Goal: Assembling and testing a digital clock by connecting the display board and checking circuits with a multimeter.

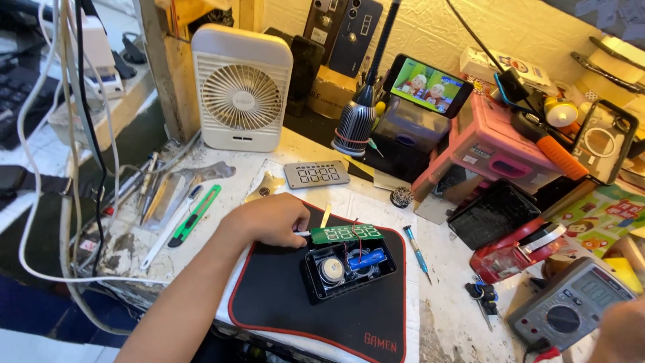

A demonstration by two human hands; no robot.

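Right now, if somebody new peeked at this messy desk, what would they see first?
Probably the left hand in the middle, holding a thin tool against a green circuit board lifted over an open black box with a speaker and blue battery inside, on a black mat. Behind stands a white fan, and a phone shows a bright cartoon. The right hand is near a grey meter at the lower right.

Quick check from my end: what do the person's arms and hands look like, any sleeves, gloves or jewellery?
Both are bare. The left hand and its forearm show no sleeve, glove, watch or ring in the head view. The right hand only enters at the lower right corner, blurred; what shows of it is bare too, and its wrist is out of frame.
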